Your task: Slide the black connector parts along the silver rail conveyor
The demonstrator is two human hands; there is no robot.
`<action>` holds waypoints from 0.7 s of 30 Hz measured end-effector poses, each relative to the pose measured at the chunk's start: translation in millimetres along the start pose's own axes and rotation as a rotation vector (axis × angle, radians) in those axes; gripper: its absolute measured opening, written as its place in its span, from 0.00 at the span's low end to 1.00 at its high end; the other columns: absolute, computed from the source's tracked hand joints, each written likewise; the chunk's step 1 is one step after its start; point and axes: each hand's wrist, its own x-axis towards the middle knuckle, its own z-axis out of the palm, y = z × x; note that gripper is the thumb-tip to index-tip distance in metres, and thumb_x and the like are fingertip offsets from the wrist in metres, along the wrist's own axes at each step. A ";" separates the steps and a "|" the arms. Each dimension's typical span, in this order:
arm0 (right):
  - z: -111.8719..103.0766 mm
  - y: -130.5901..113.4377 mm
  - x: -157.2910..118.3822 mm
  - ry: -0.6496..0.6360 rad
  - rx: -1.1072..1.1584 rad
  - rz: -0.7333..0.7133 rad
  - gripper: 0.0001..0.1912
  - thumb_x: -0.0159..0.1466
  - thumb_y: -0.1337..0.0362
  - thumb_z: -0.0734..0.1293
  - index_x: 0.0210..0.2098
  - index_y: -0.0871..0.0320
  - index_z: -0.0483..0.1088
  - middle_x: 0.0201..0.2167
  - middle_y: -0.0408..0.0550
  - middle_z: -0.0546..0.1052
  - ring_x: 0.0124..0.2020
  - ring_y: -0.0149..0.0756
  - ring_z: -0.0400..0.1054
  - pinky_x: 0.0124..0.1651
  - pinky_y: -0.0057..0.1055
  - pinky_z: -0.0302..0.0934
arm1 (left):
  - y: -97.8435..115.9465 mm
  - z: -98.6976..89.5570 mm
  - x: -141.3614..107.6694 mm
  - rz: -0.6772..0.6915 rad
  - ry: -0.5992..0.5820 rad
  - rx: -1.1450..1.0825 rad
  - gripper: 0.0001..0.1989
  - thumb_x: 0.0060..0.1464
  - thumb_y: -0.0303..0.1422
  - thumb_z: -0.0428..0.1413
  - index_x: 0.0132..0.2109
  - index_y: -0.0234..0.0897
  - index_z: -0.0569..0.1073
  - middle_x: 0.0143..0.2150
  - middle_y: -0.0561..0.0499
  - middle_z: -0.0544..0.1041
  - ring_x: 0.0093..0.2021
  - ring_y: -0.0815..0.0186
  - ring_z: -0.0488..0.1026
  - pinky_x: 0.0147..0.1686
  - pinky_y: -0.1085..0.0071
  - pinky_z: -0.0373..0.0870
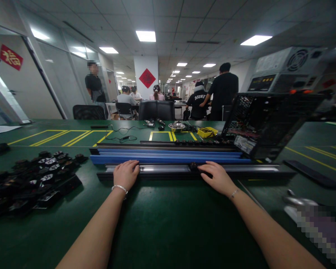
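A long dark metal rail (168, 175) with a shiny channel lies crosswise on the green table in front of me. My left hand (126, 175) is laid over its left part, the fingers curled over the far side. On the right, my right hand (217, 179) rests at the rail with thumb and fingers apart. Close to its fingertips, a small black block (194, 166) sits in the channel; whether they touch it I cannot tell. Behind the rail lie a blue rail (168, 156) and further black strips.
A heap of small black parts (44, 179) spreads at left. An open computer case (268, 119) with power supplies (285, 69) on top stands at right. Farther back are a metal bowl (176, 127), a yellow tray (207, 132) and cables. Several people are beyond the table.
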 end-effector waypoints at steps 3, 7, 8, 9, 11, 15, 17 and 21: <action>0.0 -2.2 0.0 -0.018 -0.016 -0.006 0.17 0.59 0.56 0.58 0.45 0.51 0.70 0.46 0.43 0.73 0.54 0.44 0.58 0.56 0.48 0.50 | -0.9 1.1 0.1 0.004 0.006 0.005 0.17 0.54 0.39 0.43 0.44 0.47 0.73 0.49 0.56 0.74 0.51 0.66 0.67 0.51 0.65 0.57; -0.7 -7.2 -0.2 -0.043 -0.036 -0.002 0.18 0.59 0.56 0.58 0.47 0.50 0.69 0.48 0.43 0.71 0.55 0.45 0.56 0.57 0.50 0.48 | -1.1 1.0 0.0 0.012 0.010 0.011 0.17 0.54 0.40 0.42 0.45 0.47 0.73 0.49 0.56 0.74 0.51 0.66 0.67 0.51 0.65 0.57; -1.0 -8.4 -0.3 -0.050 -0.040 -0.001 0.19 0.59 0.55 0.58 0.48 0.50 0.68 0.49 0.43 0.71 0.55 0.45 0.56 0.57 0.50 0.48 | -1.0 0.7 0.0 0.013 0.010 0.012 0.17 0.54 0.40 0.42 0.45 0.47 0.73 0.49 0.55 0.74 0.51 0.65 0.67 0.51 0.65 0.57; -1.3 -9.4 -0.4 -0.058 -0.043 0.001 0.19 0.59 0.55 0.58 0.48 0.49 0.68 0.49 0.43 0.71 0.55 0.45 0.56 0.56 0.50 0.48 | -0.9 0.4 0.1 0.013 0.010 0.013 0.17 0.54 0.40 0.42 0.45 0.47 0.73 0.49 0.55 0.74 0.51 0.65 0.67 0.51 0.65 0.57; -2.0 -10.9 -0.5 -0.072 -0.048 0.008 0.19 0.59 0.55 0.58 0.49 0.49 0.67 0.50 0.43 0.70 0.56 0.45 0.55 0.56 0.51 0.47 | -0.6 -0.1 0.1 0.012 0.005 0.014 0.17 0.54 0.40 0.42 0.45 0.47 0.73 0.49 0.55 0.74 0.51 0.65 0.67 0.51 0.64 0.57; -2.7 -12.1 -0.7 -0.075 -0.052 0.019 0.20 0.59 0.55 0.58 0.49 0.48 0.67 0.51 0.44 0.69 0.56 0.45 0.55 0.57 0.51 0.46 | -0.1 -0.5 0.1 0.006 0.002 0.014 0.17 0.54 0.40 0.43 0.44 0.48 0.73 0.49 0.56 0.74 0.51 0.66 0.67 0.51 0.65 0.58; -2.8 -12.4 -0.5 -0.077 -0.052 0.016 0.20 0.59 0.55 0.58 0.50 0.48 0.67 0.51 0.45 0.68 0.56 0.44 0.55 0.57 0.51 0.46 | 0.0 -0.4 0.0 0.006 0.008 0.014 0.17 0.54 0.40 0.43 0.44 0.48 0.73 0.49 0.56 0.74 0.51 0.66 0.67 0.51 0.66 0.57; -3.0 -14.6 0.0 -0.077 -0.046 0.013 0.20 0.58 0.55 0.59 0.50 0.48 0.67 0.50 0.48 0.67 0.53 0.44 0.58 0.56 0.49 0.48 | 0.4 -0.9 -0.2 0.005 0.002 0.005 0.17 0.54 0.39 0.42 0.45 0.48 0.73 0.49 0.56 0.74 0.51 0.66 0.67 0.52 0.66 0.57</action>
